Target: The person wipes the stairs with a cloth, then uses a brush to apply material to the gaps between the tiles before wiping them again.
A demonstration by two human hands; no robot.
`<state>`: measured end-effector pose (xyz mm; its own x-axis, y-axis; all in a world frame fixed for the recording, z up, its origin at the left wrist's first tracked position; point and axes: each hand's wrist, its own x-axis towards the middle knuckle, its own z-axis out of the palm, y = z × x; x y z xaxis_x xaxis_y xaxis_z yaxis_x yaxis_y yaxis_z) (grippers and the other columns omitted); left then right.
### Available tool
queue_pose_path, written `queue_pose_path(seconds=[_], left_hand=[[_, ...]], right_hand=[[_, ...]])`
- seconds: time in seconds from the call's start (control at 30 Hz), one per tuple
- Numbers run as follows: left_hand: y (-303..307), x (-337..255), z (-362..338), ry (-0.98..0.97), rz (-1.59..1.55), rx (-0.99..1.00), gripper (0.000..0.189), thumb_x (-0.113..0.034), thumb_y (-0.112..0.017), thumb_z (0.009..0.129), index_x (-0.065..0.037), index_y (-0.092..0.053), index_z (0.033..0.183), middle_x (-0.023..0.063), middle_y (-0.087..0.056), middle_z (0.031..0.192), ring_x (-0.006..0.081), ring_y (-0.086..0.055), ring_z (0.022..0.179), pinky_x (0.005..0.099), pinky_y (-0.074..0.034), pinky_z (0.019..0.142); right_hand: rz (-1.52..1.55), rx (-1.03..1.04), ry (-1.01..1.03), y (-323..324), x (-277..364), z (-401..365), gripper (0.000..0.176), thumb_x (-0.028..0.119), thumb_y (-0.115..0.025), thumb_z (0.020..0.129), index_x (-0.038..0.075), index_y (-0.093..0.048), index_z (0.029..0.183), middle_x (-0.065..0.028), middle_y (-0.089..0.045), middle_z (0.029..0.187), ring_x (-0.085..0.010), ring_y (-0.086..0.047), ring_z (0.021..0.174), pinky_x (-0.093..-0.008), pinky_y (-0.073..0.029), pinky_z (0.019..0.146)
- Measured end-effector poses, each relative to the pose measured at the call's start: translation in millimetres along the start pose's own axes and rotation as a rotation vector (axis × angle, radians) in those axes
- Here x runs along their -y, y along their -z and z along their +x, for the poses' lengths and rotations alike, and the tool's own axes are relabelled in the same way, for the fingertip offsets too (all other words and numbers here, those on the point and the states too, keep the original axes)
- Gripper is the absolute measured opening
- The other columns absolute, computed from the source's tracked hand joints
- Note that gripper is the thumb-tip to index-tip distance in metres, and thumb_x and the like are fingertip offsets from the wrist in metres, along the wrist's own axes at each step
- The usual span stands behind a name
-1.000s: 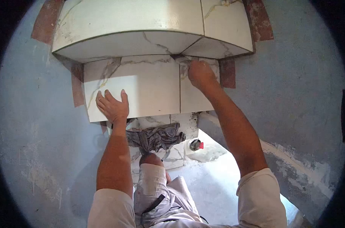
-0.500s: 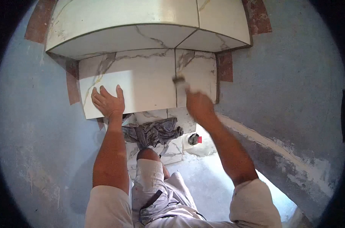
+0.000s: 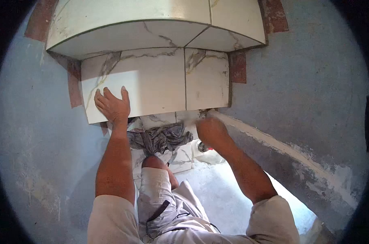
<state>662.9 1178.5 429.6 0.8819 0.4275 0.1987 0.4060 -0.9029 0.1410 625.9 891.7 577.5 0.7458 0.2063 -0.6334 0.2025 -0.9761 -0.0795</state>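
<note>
My left hand (image 3: 112, 106) lies with fingers spread on the white marbled tile (image 3: 160, 87) of the stair step, near its left front edge. My right hand (image 3: 211, 132) is closed around a small tool (image 3: 189, 121), smeared by motion, just below the step's front edge. I cannot tell the tool's exact kind. A narrower marbled tile (image 3: 207, 83) joins the large one on the right, with a dark seam (image 3: 185, 81) between them.
A crumpled grey cloth (image 3: 162, 136) lies on the lower step, near my knee (image 3: 155, 162). A container with a red part (image 3: 205, 147) is partly hidden behind my right hand. Blue-grey walls (image 3: 302, 89) flank the stairs; a higher tiled step (image 3: 131, 38) rises ahead.
My right hand has moved down and slightly right with the tool, from over the tile seam to below the step's edge. My left hand stays on the tile; the view has shifted slightly.
</note>
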Motion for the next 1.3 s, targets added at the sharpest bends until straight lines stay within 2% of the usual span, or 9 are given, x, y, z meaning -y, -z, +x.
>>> queue_pose_path(seconds=[0.07, 0.23, 0.37, 0.57, 0.73, 0.9, 0.97, 1.17, 1.3], left_hand=[[2.7, -3.5, 2.0, 0.011, 0.01, 0.002, 0.064, -0.048, -0.06, 0.084, 0.003, -0.047, 0.12, 0.0258, -0.04, 0.129, 0.0388, -0.033, 0.125, 0.0513, -0.027, 0.106], [3.8, -7.4, 3.8, 0.021, -0.018, -0.009, 0.064, -0.047, -0.06, 0.084, 0.003, -0.047, 0.121, 0.0263, -0.04, 0.128, 0.039, -0.034, 0.125, 0.0512, -0.027, 0.106], [2.3, -2.2, 1.4, -0.03, -0.003, -0.05, 0.063, -0.047, -0.061, 0.084, 0.003, -0.047, 0.12, 0.0256, -0.041, 0.127, 0.0391, -0.035, 0.123, 0.0507, -0.028, 0.105], [4.0, -3.1, 1.6, -0.007, -0.029, -0.016, 0.065, -0.047, -0.058, 0.086, 0.003, -0.044, 0.125, 0.0268, -0.038, 0.131, 0.0386, -0.033, 0.126, 0.0504, -0.026, 0.106], [5.1, -4.4, 1.8, 0.015, 0.013, 0.039, 0.066, -0.048, -0.057, 0.086, 0.003, -0.043, 0.126, 0.027, -0.038, 0.131, 0.0383, -0.032, 0.127, 0.0503, -0.026, 0.106], [0.8, -2.5, 2.5, -0.004, -0.001, -0.023, 0.063, -0.049, -0.059, 0.085, 0.001, -0.047, 0.122, 0.0257, -0.041, 0.128, 0.039, -0.034, 0.124, 0.0509, -0.026, 0.105], [1.2, -3.4, 1.2, -0.007, 0.002, -0.02, 0.063, -0.049, -0.058, 0.085, 0.001, -0.047, 0.122, 0.0258, -0.041, 0.128, 0.039, -0.034, 0.124, 0.0508, -0.026, 0.105], [0.5, -1.4, 1.0, -0.034, 0.029, -0.044, 0.064, -0.05, -0.057, 0.086, 0.002, -0.048, 0.121, 0.0256, -0.042, 0.127, 0.039, -0.035, 0.124, 0.051, -0.028, 0.105], [2.7, -3.8, 1.9, 0.002, 0.055, 0.024, 0.066, -0.053, -0.054, 0.087, 0.0, -0.044, 0.126, 0.0239, -0.037, 0.134, 0.0364, -0.033, 0.127, 0.0487, -0.027, 0.107]], right_hand=[[-0.016, 0.125, 0.012, 4.4, -20.4, -13.1, 0.017, 0.009, -0.054, 0.079, 0.004, -0.066, 0.091, -0.0223, -0.064, 0.078, -0.0389, -0.066, 0.075, -0.0515, -0.053, 0.065], [0.125, -0.365, -0.231, 87.7, -93.0, 48.4, 0.022, 0.018, -0.054, 0.086, 0.0, -0.065, 0.093, -0.0241, -0.065, 0.085, -0.0415, -0.064, 0.083, -0.0476, -0.051, 0.076], [0.049, -0.478, -0.295, 29.8, -179.7, 126.4, 0.025, 0.019, -0.051, 0.089, -0.001, -0.064, 0.095, -0.0264, -0.064, 0.091, -0.0423, -0.063, 0.088, -0.0483, -0.05, 0.077], [-0.064, 0.111, -0.558, 9.5, -119.5, -4.8, 0.027, 0.015, -0.045, 0.093, -0.002, -0.062, 0.104, -0.0216, -0.065, 0.095, -0.0395, -0.063, 0.085, -0.0467, -0.049, 0.081], [0.092, -0.296, -0.36, 69.6, -122.1, 46.2, 0.023, 0.013, -0.044, 0.092, 0.0, -0.061, 0.102, -0.0231, -0.063, 0.088, -0.0399, -0.062, 0.08, -0.0469, -0.05, 0.076], [0.069, -0.329, -0.394, -6.8, -124.7, 27.0, 0.02, 0.012, -0.045, 0.09, 0.001, -0.06, 0.095, -0.0235, -0.064, 0.09, -0.0403, -0.063, 0.081, -0.0455, -0.05, 0.075], [-0.032, -0.09, -0.349, -41.4, -121.7, -22.5, 0.021, 0.012, -0.045, 0.091, 0.001, -0.061, 0.095, -0.0251, -0.064, 0.09, -0.0424, -0.063, 0.083, -0.0459, -0.05, 0.075], [0.343, -0.385, -0.468, 29.3, -86.8, -13.4, 0.022, 0.013, -0.045, 0.091, -0.001, -0.062, 0.095, -0.025, -0.064, 0.09, -0.0443, -0.062, 0.085, -0.0478, -0.05, 0.076], [0.281, -0.317, -0.516, -20.3, -110.1, 0.5, 0.024, 0.016, -0.046, 0.093, -0.003, -0.06, 0.096, -0.0259, -0.063, 0.092, -0.0452, -0.062, 0.086, -0.0489, -0.049, 0.076]])
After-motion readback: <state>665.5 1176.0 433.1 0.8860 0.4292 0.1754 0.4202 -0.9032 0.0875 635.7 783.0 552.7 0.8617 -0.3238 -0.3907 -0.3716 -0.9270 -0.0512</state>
